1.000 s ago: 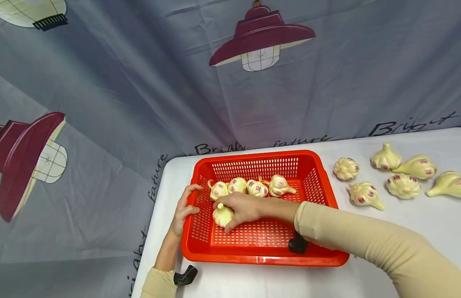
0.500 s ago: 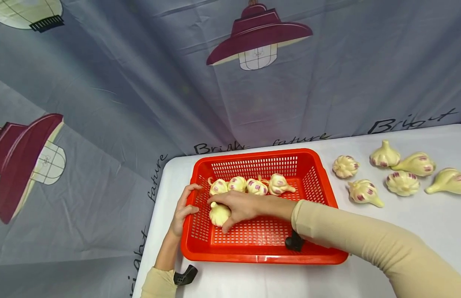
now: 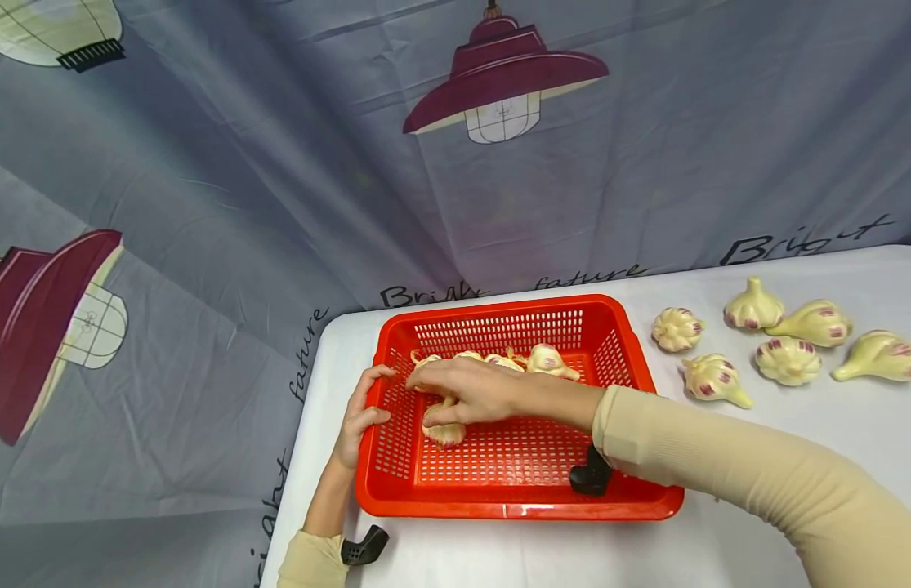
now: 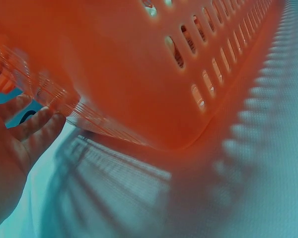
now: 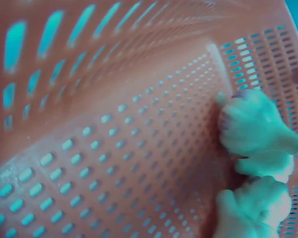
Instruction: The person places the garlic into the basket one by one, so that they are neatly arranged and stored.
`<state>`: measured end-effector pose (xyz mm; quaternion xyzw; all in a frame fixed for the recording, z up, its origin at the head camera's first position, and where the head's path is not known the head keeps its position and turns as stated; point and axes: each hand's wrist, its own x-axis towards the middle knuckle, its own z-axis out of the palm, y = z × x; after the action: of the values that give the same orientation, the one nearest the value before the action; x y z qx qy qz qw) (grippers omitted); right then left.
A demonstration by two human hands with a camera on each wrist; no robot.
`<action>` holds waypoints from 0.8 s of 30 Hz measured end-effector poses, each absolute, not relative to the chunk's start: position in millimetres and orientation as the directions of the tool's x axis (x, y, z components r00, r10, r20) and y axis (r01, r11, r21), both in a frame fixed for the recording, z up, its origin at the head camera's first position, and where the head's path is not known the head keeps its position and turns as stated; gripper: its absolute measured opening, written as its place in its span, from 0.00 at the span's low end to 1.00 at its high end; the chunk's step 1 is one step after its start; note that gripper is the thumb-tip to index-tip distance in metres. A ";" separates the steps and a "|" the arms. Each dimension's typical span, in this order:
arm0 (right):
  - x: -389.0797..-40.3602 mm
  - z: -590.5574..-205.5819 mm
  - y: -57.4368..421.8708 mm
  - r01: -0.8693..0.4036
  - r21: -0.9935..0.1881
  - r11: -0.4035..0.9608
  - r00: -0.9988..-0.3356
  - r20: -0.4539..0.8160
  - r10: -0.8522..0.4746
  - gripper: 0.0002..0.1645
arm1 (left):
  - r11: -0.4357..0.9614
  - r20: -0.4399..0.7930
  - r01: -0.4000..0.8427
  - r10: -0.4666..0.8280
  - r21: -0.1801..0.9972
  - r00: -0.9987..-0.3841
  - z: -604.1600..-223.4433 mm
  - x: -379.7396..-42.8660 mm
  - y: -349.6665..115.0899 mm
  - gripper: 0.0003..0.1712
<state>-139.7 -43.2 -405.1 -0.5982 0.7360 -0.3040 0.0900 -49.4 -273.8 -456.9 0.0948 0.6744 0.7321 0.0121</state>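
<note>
A red plastic basket [image 3: 543,510] with slotted walls stands on the white table. My left hand [image 3: 355,423] holds its left rim, thumb and finger over the edge; in the left wrist view its other fingers [image 4: 37,130] lie against the outside wall. Inside the basket, my right hand [image 3: 473,392] hovers with fingers extended over a garlic bulb [image 3: 444,434], the thumb overlapping its stem. The right wrist view shows this bulb [image 5: 256,126] on the slotted floor, without the right hand around it. Behind it a row of garlic bulbs [image 3: 549,359] is partly hidden by the hand.
Several more garlic bulbs [image 3: 788,361] lie loose on the table right of the basket. A grey curtain [image 3: 337,196] printed with lamps and lettering hangs behind and to the left of the table. Black wrist-camera mounts [image 3: 365,545] sit at both wrists.
My right hand has loosened from the garlic bulb and its fingers have straightened upward over the row. The bulb has turned, showing more of its purple-marked side. The left hand has stayed put.
</note>
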 end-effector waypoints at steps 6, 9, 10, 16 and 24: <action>-140.1 -385.8 -35.8 -0.901 -0.412 0.135 -0.264 0.275 -0.924 0.29 | -0.101 0.115 0.101 0.151 0.990 -0.982 -458.1 -50.6 -272.8 0.33; -141.8 -374.0 -31.0 -0.910 -0.363 0.199 -0.298 0.243 -0.923 0.33 | -0.104 0.108 0.093 0.149 0.990 -0.983 -457.9 -50.9 -272.0 0.33; -142.7 -370.8 -28.8 -0.911 -0.344 0.229 -0.314 0.219 -0.924 0.35 | -0.105 0.105 0.090 0.147 0.990 -0.984 -458.0 -50.9 -272.0 0.33; -148.7 -360.1 -11.2 -0.895 -0.252 0.369 -0.404 0.100 -0.909 0.44 | -0.101 0.081 0.068 0.130 0.992 -0.988 -458.1 -49.7 -271.1 0.34; -162.2 -348.8 25.9 -0.835 -0.270 0.479 -0.526 0.136 -0.840 0.45 | -0.081 0.083 0.074 0.110 0.994 -0.990 -456.4 -47.1 -272.3 0.35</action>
<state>-162.2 25.9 -348.8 -0.4869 0.8600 -0.1526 0.0074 -47.1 -272.3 -456.4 0.0679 0.6778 0.7320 0.0123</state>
